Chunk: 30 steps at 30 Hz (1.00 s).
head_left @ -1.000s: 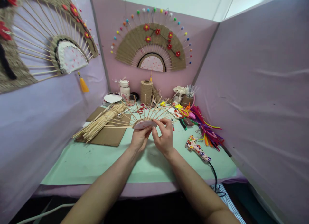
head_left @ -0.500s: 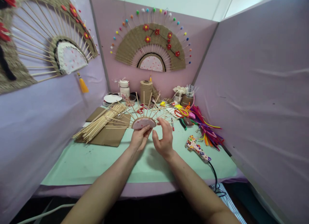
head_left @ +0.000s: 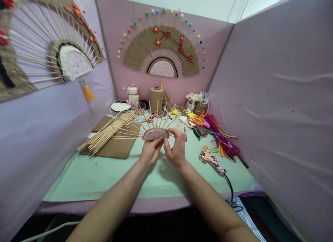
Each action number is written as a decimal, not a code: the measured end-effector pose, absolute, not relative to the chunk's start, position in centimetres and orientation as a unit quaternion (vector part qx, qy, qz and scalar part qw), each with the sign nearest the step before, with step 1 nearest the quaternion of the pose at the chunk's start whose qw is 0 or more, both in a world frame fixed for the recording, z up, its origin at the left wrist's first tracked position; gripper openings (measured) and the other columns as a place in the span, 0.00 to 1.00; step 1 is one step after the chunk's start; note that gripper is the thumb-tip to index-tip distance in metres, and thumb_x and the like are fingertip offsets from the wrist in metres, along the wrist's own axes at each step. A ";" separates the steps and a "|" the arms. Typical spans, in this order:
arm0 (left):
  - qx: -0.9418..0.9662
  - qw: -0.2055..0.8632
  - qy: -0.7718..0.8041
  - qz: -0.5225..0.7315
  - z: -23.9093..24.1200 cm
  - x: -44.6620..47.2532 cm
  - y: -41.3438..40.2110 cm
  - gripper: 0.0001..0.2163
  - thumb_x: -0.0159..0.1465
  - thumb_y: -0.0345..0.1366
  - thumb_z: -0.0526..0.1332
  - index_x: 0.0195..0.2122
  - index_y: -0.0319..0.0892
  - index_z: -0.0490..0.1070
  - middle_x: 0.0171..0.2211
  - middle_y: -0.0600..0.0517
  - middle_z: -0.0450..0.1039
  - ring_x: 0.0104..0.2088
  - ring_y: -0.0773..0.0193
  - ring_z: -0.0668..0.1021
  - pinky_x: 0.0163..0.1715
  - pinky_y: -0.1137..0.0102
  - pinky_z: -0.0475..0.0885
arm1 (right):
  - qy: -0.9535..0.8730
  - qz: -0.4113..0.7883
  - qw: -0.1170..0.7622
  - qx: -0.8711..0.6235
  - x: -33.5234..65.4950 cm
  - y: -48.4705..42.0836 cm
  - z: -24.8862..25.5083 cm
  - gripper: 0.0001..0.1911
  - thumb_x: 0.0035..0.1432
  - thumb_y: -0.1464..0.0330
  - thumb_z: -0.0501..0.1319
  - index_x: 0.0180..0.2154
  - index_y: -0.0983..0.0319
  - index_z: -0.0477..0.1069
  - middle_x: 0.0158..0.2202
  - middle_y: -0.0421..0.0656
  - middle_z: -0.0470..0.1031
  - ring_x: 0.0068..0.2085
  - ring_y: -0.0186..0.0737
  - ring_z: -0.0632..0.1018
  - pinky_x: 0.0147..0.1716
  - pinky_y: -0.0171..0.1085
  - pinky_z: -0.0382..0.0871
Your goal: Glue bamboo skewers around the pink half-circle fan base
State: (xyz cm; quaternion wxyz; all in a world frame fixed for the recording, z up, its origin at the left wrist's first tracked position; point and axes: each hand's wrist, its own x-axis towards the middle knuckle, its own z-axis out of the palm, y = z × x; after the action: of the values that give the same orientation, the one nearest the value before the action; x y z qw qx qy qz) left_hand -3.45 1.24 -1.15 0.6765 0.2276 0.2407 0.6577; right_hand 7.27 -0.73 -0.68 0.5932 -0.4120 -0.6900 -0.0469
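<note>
My left hand (head_left: 151,151) grips the lower edge of a fan frame, thumb on its front. The frame is a pale pink spotted half-disc (head_left: 155,134) with a brown rim, and thin wooden sticks spread from its curve. At its right end my right hand (head_left: 177,148) has its fingertips on the rim and its thumb by the bottom edge; the back of the frame is hidden. On the table to the left, a bundle of wooden sticks (head_left: 106,132) lies across brown cardboard (head_left: 121,148).
A patterned glue gun (head_left: 212,160) with a black cord lies on the right, near colourful pipe cleaners (head_left: 226,141). Behind stand a twine spool (head_left: 156,99), a white jar (head_left: 133,96) and red scissors (head_left: 151,119). Finished fans hang on the back (head_left: 161,44) and left (head_left: 74,61) walls.
My right hand has closed in on the right end of the half-disc, its fingers now touching the rim. The fan frame has shifted very slightly; my left hand keeps its grip.
</note>
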 end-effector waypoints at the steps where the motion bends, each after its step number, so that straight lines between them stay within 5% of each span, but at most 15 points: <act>1: 0.223 0.678 0.238 0.658 -1.2 -3.5 1.3 0.14 0.46 0.24 0.72 0.34 0.38 0.74 0.31 0.53 0.78 0.34 0.68 0.79 0.39 0.73 0.74 | -0.690 -0.045 0.598 -0.405 7.3 -0.7 -0.7 0.20 0.58 0.71 0.58 0.53 0.59 0.61 0.47 0.48 0.72 0.50 0.48 0.70 0.50 0.51 0.65; 6: 0.184 0.683 0.227 0.670 -1.2 -3.6 1.6 0.13 0.48 0.22 0.69 0.34 0.38 0.74 0.33 0.52 0.79 0.37 0.66 0.80 0.46 0.69 0.73 | -0.678 -0.038 0.638 -0.362 7.6 -0.7 -1.1 0.26 0.58 0.72 0.57 0.58 0.58 0.56 0.54 0.50 0.68 0.55 0.49 0.69 0.54 0.54 0.65; 15: 0.198 0.689 0.235 0.656 -1.5 -3.7 1.8 0.13 0.49 0.23 0.70 0.36 0.38 0.74 0.33 0.52 0.78 0.36 0.67 0.80 0.42 0.73 0.73 | -0.706 -0.060 0.596 -0.378 7.3 -0.7 -1.0 0.22 0.58 0.72 0.58 0.54 0.58 0.60 0.48 0.48 0.73 0.50 0.47 0.71 0.50 0.52 0.67; 30: 0.260 0.649 0.276 0.659 -1.3 -3.1 1.1 0.14 0.42 0.28 0.72 0.32 0.39 0.75 0.30 0.53 0.77 0.33 0.66 0.78 0.40 0.70 0.71 | -0.705 -0.073 0.580 -0.402 7.3 -0.8 -1.1 0.22 0.60 0.70 0.57 0.56 0.58 0.64 0.43 0.47 0.63 0.45 0.45 0.69 0.46 0.48 0.69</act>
State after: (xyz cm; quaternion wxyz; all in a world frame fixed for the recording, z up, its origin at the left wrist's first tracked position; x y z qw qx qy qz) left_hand -3.13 1.08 -1.28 0.6491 0.2603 0.2763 0.6591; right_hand 7.35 -0.80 -1.13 0.5798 -0.4020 -0.7050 -0.0727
